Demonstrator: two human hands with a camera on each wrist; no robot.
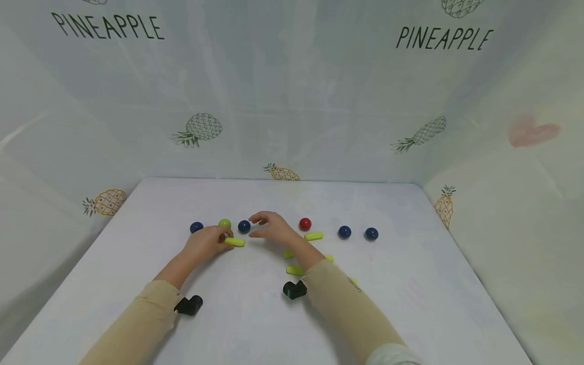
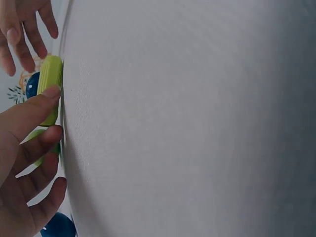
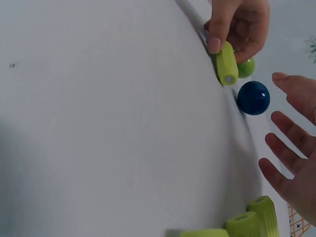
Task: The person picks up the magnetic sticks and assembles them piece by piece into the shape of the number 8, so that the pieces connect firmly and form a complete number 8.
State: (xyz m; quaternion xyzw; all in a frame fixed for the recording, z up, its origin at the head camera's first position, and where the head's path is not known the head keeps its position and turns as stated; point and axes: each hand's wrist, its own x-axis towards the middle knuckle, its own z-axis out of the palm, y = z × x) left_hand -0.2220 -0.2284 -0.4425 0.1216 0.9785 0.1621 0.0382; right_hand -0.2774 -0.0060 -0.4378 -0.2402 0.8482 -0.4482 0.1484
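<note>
My left hand (image 1: 207,243) pinches a short yellow-green ribbed rod (image 1: 235,242) between thumb and fingers, low at the table surface. In the right wrist view, a small grey disc marks the rod's near end (image 3: 228,78). Just behind that rod lies a green ball (image 1: 224,222). Left of it, a dark blue ball (image 1: 196,227) is partly covered by the left hand. Another blue ball (image 1: 244,226) sits between the two hands. Beside it hovers my right hand (image 1: 274,228), fingers spread and apart from the ball, holding nothing.
A red ball (image 1: 305,224) and two blue balls, one (image 1: 344,232) left of the other (image 1: 371,233), lie to the right. Several more yellow-green rods, such as one rod (image 1: 314,235), lie around and partly behind the right forearm. Pineapple-print cloth (image 1: 292,101) surrounds the white table (image 1: 246,324).
</note>
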